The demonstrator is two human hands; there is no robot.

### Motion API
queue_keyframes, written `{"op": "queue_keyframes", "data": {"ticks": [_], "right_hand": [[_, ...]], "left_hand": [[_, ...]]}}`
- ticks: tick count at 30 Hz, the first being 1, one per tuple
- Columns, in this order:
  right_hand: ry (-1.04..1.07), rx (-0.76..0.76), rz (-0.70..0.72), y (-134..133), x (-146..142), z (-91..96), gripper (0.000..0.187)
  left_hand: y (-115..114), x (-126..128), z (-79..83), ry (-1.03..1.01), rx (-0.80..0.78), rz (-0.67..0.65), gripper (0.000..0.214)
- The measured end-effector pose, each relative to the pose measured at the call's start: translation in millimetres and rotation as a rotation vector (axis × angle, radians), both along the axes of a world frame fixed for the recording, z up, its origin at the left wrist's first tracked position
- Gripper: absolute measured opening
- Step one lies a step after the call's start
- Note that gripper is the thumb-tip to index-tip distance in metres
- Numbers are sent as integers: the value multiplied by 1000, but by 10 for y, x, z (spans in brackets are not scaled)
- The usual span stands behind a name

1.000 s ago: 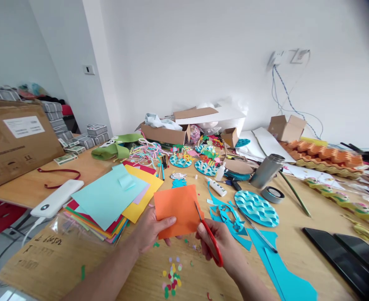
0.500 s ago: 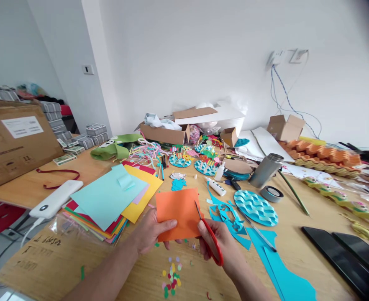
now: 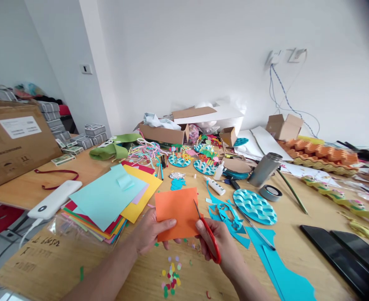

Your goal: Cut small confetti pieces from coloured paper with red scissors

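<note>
An orange sheet of paper is held up over the table, its left side pinched by my left hand with the thumb on the front. My right hand grips red-handled scissors, their blades pointing up and lying over the sheet's right edge. Fingers of that hand also seem to touch the paper's lower right corner. Whether the blades are apart cannot be made out. Small coloured paper dots lie on the table below the sheet. Just beyond it sits a blue fish-shaped cutout.
A stack of coloured paper and a white power bank lie to the left. On the right are blue paper scraps, a wavy blue oval, a metal flask, a tape roll and black phone-like slabs.
The view has shifted slightly. Both hands, the orange paper and the scissors keep nearly the same pose.
</note>
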State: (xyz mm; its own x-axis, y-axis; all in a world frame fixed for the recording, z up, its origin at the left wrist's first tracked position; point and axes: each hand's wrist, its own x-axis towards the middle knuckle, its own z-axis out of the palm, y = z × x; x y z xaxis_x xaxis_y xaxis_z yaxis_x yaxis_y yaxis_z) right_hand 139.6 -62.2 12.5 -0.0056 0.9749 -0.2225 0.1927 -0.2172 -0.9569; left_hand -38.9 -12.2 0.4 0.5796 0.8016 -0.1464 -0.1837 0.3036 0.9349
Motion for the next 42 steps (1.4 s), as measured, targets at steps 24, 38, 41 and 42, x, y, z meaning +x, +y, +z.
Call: {"op": "queue_keyframes", "data": {"ticks": [24, 38, 41, 42], "right_hand": [[19, 19, -39, -54, -55, 154, 53], [56, 38, -46, -42, -51, 136, 51], [77, 42, -59, -48, -61, 143, 52], [77, 38, -60, -45, -60, 137, 52]], "left_hand": [[-6, -6, -12, 20, 9, -138, 52], [-16, -8, -8, 32, 17, -168, 47], [-13, -10, -25, 28, 7, -180, 49], [-12, -11, -30, 27, 5, -183, 50]]}}
